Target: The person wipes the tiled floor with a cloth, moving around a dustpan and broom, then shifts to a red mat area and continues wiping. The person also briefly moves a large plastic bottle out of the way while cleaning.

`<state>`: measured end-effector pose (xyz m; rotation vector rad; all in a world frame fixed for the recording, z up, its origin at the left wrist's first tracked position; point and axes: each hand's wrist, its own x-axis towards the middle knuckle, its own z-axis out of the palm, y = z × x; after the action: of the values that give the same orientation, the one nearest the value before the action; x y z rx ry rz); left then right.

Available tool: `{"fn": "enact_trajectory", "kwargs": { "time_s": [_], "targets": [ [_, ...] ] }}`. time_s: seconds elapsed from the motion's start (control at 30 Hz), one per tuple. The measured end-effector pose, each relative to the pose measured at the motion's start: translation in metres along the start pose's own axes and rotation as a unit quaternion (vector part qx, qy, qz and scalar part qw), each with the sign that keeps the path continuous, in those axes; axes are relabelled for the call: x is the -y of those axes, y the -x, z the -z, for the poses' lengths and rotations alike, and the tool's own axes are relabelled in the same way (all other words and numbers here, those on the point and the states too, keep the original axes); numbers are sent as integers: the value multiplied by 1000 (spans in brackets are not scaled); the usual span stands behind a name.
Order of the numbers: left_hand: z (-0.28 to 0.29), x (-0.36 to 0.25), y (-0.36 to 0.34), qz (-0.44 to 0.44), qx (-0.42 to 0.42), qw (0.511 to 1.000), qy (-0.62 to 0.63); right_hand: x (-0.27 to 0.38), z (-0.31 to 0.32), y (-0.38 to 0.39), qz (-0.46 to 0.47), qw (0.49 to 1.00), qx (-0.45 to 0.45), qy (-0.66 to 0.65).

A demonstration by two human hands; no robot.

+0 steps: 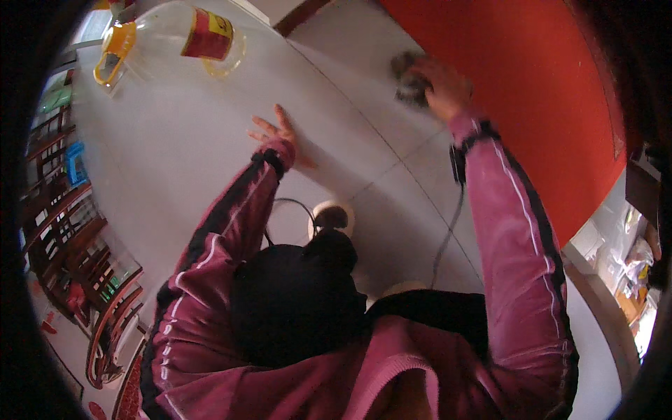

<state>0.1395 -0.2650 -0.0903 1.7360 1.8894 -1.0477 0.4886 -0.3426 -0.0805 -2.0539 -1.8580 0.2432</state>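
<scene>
My right hand (pixel 442 87) reaches forward beside a red panel, its fingers closed around a dark grey, fuzzy wad (pixel 409 78). Motion blurs the wad, and I cannot tell its exact kind; it is at or just above the pale tiled floor (pixel 378 161). Further left, my left hand (pixel 276 133) is held out with its fingers spread and nothing in it. Beyond that hand, at the far left, is a large clear plastic jug (pixel 164 35) with a red and yellow label and an orange-yellow handle (pixel 115 52).
The large red panel (pixel 518 91) borders the floor on the right. Dark wooden chairs (pixel 56 175) and a blue item (pixel 77 164) line the left. My shoe (pixel 332 217) is under me, and a grey cable (pixel 448 238) hangs by my right wrist. Assorted items (pixel 633 266) lie far right.
</scene>
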Motion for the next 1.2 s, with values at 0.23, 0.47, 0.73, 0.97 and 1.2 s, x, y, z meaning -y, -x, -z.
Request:
{"fn": "enact_trajectory", "kwargs": {
  "time_s": [0.23, 0.47, 0.73, 0.97, 1.2],
  "targets": [
    [-12, -4, -8, 39, -70, 996, -36, 69, -27, 106, -36, 983, 158, 86],
    [-3, 11, 4, -85, -73, 993, 28, 57, 25, 144, -35, 957, 44, -284],
    [-57, 68, 39, -311, -270, 899, 150, 21, -1, 121, -196, 979, 34, 42],
    [-62, 87, 68, -397, -262, 864, 167, 82, 4, 186, -32, 958, 153, -241],
    [-66, 97, 94, -389, -222, 868, 214, -7, -19, 28, -196, 964, -59, -171]
  ]
}}
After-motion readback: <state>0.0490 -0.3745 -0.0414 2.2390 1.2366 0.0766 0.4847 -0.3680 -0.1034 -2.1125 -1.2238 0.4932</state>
